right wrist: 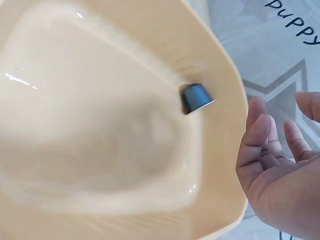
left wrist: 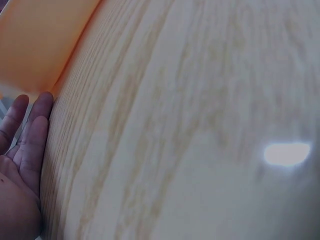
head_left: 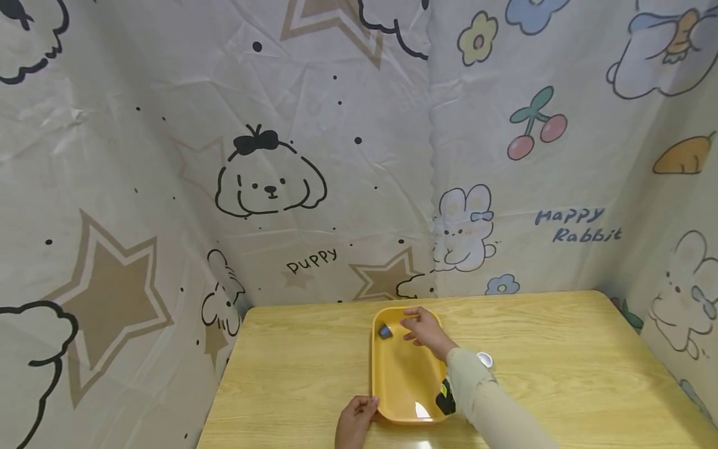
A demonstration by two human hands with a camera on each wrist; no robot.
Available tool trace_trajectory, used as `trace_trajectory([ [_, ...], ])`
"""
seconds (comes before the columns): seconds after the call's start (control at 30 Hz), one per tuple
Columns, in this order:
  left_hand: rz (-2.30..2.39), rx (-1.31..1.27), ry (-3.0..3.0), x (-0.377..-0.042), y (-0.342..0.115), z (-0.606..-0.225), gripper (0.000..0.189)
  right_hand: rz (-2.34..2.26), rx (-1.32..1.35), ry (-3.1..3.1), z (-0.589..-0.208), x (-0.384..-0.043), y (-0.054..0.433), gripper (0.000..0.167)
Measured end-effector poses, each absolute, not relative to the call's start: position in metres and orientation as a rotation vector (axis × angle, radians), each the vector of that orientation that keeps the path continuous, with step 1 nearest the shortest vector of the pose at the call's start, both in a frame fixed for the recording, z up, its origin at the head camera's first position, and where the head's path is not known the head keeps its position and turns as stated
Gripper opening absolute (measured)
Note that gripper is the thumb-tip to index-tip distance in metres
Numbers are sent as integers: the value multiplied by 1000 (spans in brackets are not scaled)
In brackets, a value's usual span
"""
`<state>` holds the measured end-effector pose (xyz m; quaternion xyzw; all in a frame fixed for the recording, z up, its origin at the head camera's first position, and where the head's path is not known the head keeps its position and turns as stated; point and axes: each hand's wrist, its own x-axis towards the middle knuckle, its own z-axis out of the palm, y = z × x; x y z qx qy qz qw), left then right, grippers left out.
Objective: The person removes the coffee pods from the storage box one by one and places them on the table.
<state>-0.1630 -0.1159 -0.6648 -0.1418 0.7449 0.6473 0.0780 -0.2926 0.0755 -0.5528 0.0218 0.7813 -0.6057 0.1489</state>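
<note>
A yellow rectangular tray [head_left: 405,380] with raised walls stands on the wooden table. A small dark blue coffee capsule [right wrist: 197,97] lies on its side in the tray's far left corner. My right hand [head_left: 424,330] hovers over the far end of the tray, to the right of the capsule and apart from it. Its fingers are loosely bent with nothing between them, as the right wrist view also shows. At the near left corner my left hand [head_left: 356,418] has its fingertips against the tray's outside. Those fingers look nearly straight in the left wrist view.
A small white round thing [head_left: 485,360] sits right of the tray, partly behind the right sleeve [head_left: 477,380]. A black thing with a yellow-green patch [head_left: 445,397] shows beside that sleeve. Printed curtains [head_left: 336,187] surround the table [head_left: 291,368] at the back and sides.
</note>
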Motion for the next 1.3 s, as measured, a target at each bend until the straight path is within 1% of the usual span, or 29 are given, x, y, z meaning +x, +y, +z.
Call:
trace_trajectory([
  [0.33, 1998, -445, 2181, -166, -116, -664, 37, -1692, 104, 2232, -568, -295, 63, 43],
  [0.63, 2042, -387, 2145, -166, -118, -666, 45, -1612, 148, 2251, -576, -294, 56, 41],
  [0.87, 1983, -330, 2216, -164, -120, -661, 48, -1512, 127, 2283, -584, -296, 51, 44],
  [1.3, 1927, -317, 2308, -163, -123, -663, 49, -1453, 90, 2309, -603, -293, 41, 50],
])
